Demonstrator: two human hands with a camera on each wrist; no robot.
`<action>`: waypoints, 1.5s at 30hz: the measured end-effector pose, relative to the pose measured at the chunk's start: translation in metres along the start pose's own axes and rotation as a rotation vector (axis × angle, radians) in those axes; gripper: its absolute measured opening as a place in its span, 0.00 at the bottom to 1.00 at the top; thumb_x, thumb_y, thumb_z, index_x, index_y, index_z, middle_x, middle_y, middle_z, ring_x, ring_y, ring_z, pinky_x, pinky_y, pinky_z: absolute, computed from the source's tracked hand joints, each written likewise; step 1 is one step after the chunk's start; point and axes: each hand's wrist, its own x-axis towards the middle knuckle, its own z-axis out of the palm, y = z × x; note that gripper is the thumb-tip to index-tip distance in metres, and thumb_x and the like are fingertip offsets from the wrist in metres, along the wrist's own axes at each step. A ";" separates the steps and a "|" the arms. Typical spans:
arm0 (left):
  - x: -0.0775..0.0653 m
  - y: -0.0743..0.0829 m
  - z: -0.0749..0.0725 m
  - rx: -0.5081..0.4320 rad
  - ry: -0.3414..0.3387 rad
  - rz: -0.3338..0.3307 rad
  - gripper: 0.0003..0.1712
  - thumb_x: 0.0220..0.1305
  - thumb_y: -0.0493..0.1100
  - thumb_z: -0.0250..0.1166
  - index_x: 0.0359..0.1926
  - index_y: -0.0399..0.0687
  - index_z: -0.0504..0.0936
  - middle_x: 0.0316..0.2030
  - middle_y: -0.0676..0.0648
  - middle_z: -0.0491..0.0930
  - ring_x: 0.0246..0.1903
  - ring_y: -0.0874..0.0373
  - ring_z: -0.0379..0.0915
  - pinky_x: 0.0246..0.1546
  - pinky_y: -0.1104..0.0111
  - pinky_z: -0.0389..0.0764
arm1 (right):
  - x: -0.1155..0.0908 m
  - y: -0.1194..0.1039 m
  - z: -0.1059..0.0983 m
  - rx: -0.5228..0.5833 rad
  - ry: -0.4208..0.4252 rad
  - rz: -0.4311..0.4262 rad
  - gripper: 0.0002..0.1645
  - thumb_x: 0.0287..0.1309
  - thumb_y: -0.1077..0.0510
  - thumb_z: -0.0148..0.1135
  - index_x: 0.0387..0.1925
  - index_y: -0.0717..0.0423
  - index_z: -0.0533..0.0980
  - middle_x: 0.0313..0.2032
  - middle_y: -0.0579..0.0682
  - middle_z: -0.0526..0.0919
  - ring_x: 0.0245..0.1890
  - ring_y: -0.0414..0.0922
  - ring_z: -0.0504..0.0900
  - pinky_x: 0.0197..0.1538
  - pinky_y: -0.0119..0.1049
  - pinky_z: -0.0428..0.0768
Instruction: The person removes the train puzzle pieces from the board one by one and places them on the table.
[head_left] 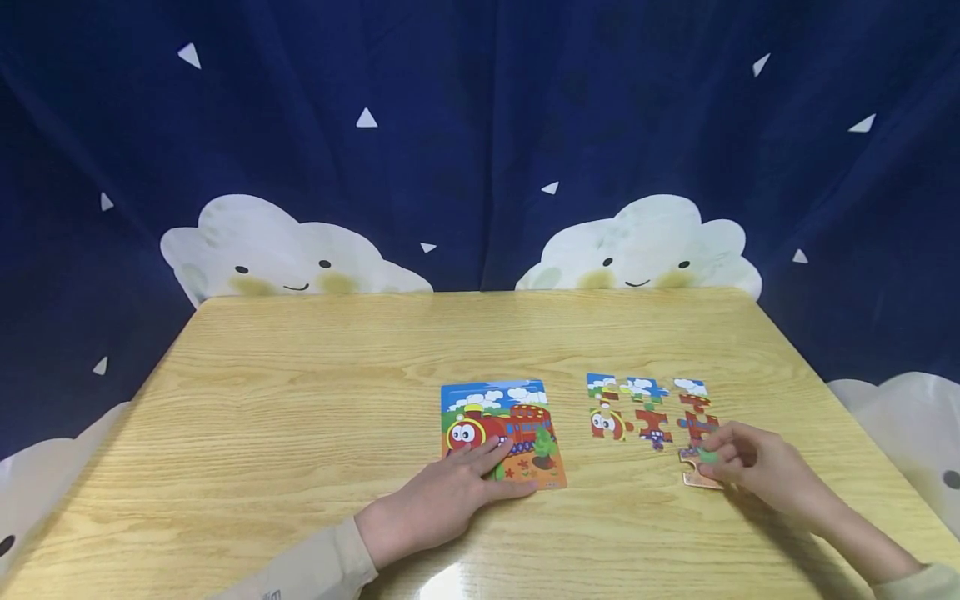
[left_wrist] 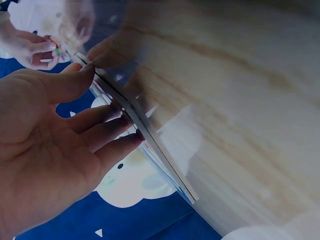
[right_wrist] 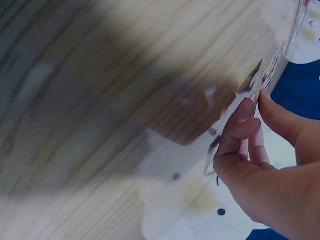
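Observation:
A train-picture puzzle board (head_left: 476,410), blue sky above and orange ground below, lies flat on the table. My left hand (head_left: 431,510) rests across its lower part with fingers extended and the thumb along the bottom edge; the left wrist view shows the fingertips (left_wrist: 137,136) touching the board. To the board's right, several loose jigsaw pieces (head_left: 652,421) form rough rows. At their lower right, my right hand (head_left: 780,468) pinches a jigsaw piece (head_left: 696,475) with green and orange parts between thumb and fingers. That hand's fingers partly cover the piece.
The wooden table (head_left: 300,400) reaches back to a dark blue curtain (head_left: 465,125) printed with clouds and white triangles. A gap of bare wood separates the board from the loose pieces. The table's right edge (head_left: 847,400) runs beyond the right hand.

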 end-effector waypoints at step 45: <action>0.003 0.001 -0.002 0.084 0.010 0.008 0.36 0.66 0.30 0.56 0.68 0.71 0.71 0.68 0.39 0.66 0.68 0.47 0.61 0.61 0.54 0.70 | -0.001 0.013 -0.011 -0.095 0.038 -0.019 0.09 0.52 0.62 0.73 0.34 0.60 0.80 0.25 0.42 0.78 0.21 0.33 0.73 0.22 0.31 0.73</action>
